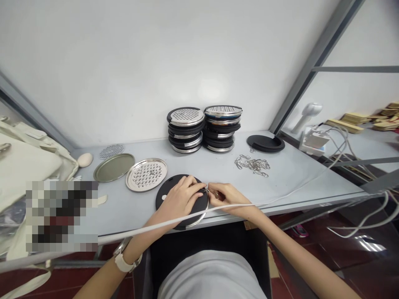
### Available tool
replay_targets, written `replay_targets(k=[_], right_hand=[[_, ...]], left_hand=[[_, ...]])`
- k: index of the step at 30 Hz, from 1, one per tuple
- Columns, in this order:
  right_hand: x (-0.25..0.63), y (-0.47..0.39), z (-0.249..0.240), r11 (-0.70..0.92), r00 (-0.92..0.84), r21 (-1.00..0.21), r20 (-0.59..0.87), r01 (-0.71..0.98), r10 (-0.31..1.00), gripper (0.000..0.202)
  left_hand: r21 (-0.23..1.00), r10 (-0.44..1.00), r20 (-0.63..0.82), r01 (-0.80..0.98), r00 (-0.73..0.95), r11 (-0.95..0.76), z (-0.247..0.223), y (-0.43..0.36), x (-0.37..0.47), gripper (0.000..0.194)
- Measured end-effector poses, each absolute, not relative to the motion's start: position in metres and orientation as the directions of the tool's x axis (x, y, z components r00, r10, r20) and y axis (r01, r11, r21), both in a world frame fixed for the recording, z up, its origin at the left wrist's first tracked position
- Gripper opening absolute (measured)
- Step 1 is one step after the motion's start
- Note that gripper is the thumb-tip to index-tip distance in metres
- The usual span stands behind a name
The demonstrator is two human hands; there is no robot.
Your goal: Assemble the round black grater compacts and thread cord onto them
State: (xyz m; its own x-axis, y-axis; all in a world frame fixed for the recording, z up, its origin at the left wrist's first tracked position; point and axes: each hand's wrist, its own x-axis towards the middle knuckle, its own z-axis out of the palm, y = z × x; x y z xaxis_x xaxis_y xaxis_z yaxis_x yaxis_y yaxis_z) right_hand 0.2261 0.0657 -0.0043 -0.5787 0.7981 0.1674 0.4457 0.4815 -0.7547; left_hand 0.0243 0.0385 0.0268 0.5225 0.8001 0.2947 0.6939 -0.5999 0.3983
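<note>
A round black disc (168, 187) with a silver rim lies at the table's front edge. My left hand (184, 194) rests on top of it, fingers bent over its right part. At the disc's right edge my right hand (225, 197) pinches a small metal piece (208, 189), its exact shape partly hidden by the fingers. Left of the disc lies a round metal grater plate (146, 175), and beside that a plain olive round plate (114, 167). A pile of small metal clips (253, 165) lies to the right, near an open black round holder (266, 143).
Two stacks of black and silver discs, the left stack (186, 129) and the right stack (222, 128), stand by the wall. A white cable (230, 206) crosses in front of my forearms. A bag (28, 153) is at left; a white scanner (307, 116) stands at right.
</note>
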Motion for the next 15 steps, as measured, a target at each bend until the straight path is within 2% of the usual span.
replay_targets(k=[11,15], right_hand=[[0.2236,0.0571,0.0012,0.615,-0.586,-0.625,0.292,0.481,0.756,0.017],[0.2253,0.056,-0.0006,0.555,-0.534,-0.654,0.263,0.514,0.804,0.022]], left_hand=[[0.391,0.79,0.32,0.686,0.523,-0.613,0.0261,0.0393,0.0237,0.03],[0.364,0.803,0.341,0.719,0.489,-0.592,0.0246,0.0415,0.0222,0.029]])
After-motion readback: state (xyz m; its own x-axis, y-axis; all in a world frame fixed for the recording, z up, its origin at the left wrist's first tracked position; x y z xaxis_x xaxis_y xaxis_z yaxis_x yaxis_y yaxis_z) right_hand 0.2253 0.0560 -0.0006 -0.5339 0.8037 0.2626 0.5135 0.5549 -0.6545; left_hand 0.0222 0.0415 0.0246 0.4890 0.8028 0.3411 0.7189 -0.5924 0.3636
